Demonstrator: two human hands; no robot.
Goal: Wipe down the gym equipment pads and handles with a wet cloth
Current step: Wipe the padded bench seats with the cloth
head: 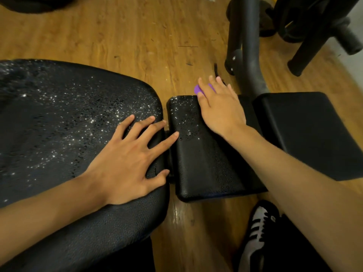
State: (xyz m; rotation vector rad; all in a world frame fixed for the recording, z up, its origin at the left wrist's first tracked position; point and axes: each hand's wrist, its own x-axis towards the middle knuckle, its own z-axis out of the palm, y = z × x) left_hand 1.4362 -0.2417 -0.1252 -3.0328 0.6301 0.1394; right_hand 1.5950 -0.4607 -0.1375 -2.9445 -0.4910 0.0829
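My left hand (pixel 125 160) lies flat and spread on the wet seat pad (pixel 59 114) as a brace, I judge, while my right hand (pixel 220 108) presses the purple cloth (pixel 196 89) straight-fingered at the far edge of the small pad (pixel 196 163).

I can read no text, label, brand name, number or sign anywhere in this view. The shoe (pixel 256 230) shows dark stripes on its side, but no lettering I can make out.
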